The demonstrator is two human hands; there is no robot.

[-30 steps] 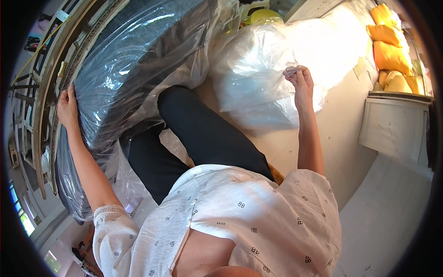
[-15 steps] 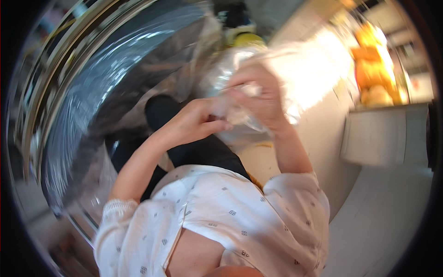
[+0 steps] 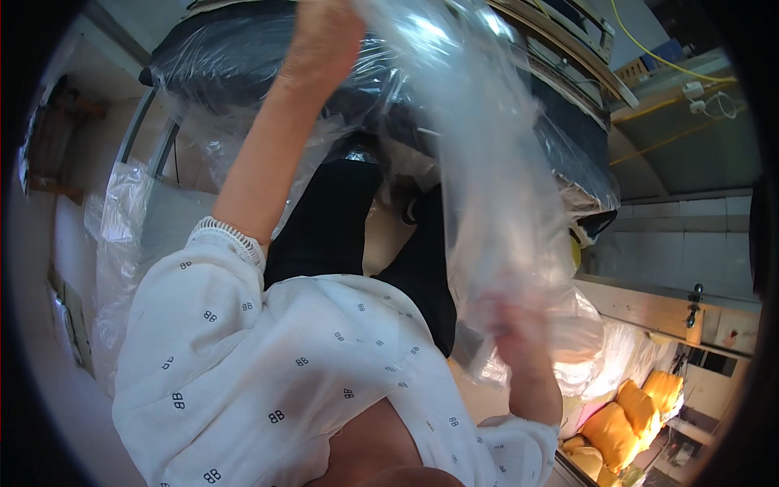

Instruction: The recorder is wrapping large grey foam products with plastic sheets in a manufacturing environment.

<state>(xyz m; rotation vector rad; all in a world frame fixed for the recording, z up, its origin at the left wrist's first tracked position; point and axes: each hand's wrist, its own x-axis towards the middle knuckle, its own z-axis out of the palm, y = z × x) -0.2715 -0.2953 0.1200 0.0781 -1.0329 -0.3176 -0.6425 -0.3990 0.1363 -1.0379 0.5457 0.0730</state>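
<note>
- The biggest thing we saw was a dark cushion (image 3: 243, 57) wrapped in clear film, lying across the top of the view from the left to the right rim.
- In front of it hung a clear bag (image 3: 495, 203), stretched between our two hands, running from the top centre down to the lower right.
- Our white dotted shirt (image 3: 268, 365) filled the lower left, with our black trousers (image 3: 341, 219) showing above it, behind the bag.
- More clear film (image 3: 122, 243) stood at the left, beside the cushion.
- Yellow cushions (image 3: 625, 422) sat at the lower right, well apart from the bag.
- Our left hand (image 3: 324, 32) was raised at the top edge, touching the bag's upper end; we could not tell whether its grip was closed there.
- Our right hand (image 3: 519, 325), blurred behind the film, had its grip clamped on the bag's lower end.
</note>
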